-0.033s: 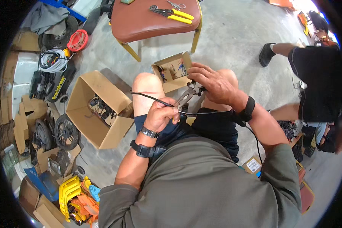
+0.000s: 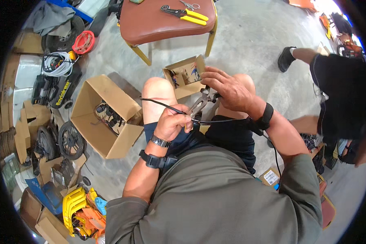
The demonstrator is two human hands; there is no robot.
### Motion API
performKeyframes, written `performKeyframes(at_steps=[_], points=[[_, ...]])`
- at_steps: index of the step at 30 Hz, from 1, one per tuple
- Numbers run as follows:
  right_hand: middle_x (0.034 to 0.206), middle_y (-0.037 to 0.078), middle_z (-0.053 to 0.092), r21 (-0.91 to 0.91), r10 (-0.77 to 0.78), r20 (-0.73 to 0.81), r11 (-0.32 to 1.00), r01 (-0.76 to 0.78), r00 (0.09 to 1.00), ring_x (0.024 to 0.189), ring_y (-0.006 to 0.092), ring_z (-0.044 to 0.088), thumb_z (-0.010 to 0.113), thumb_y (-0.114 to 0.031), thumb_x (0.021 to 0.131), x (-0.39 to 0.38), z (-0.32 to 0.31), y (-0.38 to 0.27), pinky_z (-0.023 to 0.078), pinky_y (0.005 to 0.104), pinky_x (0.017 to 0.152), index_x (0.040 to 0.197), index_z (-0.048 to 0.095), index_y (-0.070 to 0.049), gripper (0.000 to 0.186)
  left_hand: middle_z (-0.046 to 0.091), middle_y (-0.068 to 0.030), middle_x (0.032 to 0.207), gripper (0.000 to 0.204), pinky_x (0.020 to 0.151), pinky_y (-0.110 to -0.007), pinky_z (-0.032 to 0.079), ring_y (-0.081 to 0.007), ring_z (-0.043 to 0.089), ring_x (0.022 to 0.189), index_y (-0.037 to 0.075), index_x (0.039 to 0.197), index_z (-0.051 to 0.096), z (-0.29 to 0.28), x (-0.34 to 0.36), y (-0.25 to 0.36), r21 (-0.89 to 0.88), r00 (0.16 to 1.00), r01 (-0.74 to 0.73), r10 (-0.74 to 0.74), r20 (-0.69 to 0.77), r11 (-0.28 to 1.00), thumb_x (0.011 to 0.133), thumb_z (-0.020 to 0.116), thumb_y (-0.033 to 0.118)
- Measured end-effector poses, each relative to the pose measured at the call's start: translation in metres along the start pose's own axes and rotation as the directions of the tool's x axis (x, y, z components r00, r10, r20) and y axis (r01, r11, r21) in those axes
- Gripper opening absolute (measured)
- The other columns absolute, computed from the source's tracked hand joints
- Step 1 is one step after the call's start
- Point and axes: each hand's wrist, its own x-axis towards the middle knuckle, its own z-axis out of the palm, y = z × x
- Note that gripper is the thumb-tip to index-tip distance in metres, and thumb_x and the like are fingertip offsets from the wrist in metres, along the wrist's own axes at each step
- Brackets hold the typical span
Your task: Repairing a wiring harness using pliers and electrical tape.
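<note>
Your left arm [image 2: 140,181] and right arm [image 2: 286,136] were both bent, bringing your 2 hands close together, but apart, over your lap. Your left hand [image 2: 168,125] was curled, its thumb [image 2: 180,119] pressed inward. Your right hand [image 2: 234,91] sat farther forward, back upward, fingers [image 2: 214,78] bent.

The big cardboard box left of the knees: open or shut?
Open: the cardboard box shows its inner walls, with dark items inside.

A grey shirt [image 2: 219,195], dark shorts [image 2: 234,140] and black wrist straps [image 2: 266,116] are worn.
</note>
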Motion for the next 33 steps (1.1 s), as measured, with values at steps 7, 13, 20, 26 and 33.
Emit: performKeyframes(at_steps=[7,13,20,26,33], points=[[0.136,0.015,0.052,0.012,-0.059,0.040,0.998,0.059,0.997,0.138,0.0372,0.040,0.054,0.015,0.068,0.007,0.007,0.003,0.042,0.0449,0.109,0.122,0.054,-0.004,0.058,0.062,-0.0093,0.068,0.010,0.055,-0.030,0.050,-0.0189,0.060,0.058,-0.002,0.091,0.062,0.002,-0.001,0.000,-0.008,1.000,-0.001,0.001,0.021,1.000,0.085,0.065,0.005],[0.133,0.017,0.051,-0.056,-0.113,-0.004,0.992,0.113,0.994,0.136,0.0390,0.042,0.055,0.009,0.076,0.011,0.008,0.003,0.044,0.0452,0.108,0.122,0.053,-0.005,0.048,0.062,-0.0090,0.069,0.010,0.055,-0.030,0.050,-0.0186,0.060,0.058,-0.003,0.092,0.064,0.002,-0.001,-0.001,-0.020,1.000,-0.002,0.002,0.027,1.000,0.085,0.065,0.003],[0.101,0.015,0.068,0.156,0.068,0.132,0.984,-0.088,0.989,0.097,0.0353,0.065,0.061,0.001,0.082,-0.001,0.017,0.013,0.052,0.0406,0.086,0.112,0.058,-0.004,0.031,0.063,-0.0088,0.069,0.011,0.055,-0.029,0.051,-0.0182,0.061,0.059,-0.002,0.095,0.067,0.003,0.001,-0.001,-0.016,0.999,0.006,-0.005,0.041,1.000,0.086,0.066,0.003],[0.092,0.005,0.071,0.560,0.472,0.229,0.652,-0.512,0.851,0.082,0.0155,0.066,0.058,0.000,0.086,0.013,-0.031,-0.004,0.052,0.0328,0.072,0.109,0.062,-0.004,0.024,0.062,-0.0095,0.068,0.011,0.053,-0.030,0.049,-0.0182,0.059,0.056,-0.003,0.094,0.065,0.004,0.000,-0.003,0.008,1.000,-0.015,0.015,-0.005,1.000,0.085,0.065,0.005],[0.099,0.010,0.070,0.751,0.551,0.414,0.244,-0.614,0.725,0.085,0.0148,0.066,0.058,-0.005,0.092,0.008,-0.037,-0.004,0.053,0.0294,0.081,0.117,0.056,0.002,0.027,0.062,-0.0102,0.067,0.011,0.054,-0.030,0.048,-0.0191,0.059,0.057,-0.003,0.094,0.065,0.003,0.001,-0.002,0.019,0.999,-0.003,0.003,-0.036,1.000,0.085,0.065,0.004]])
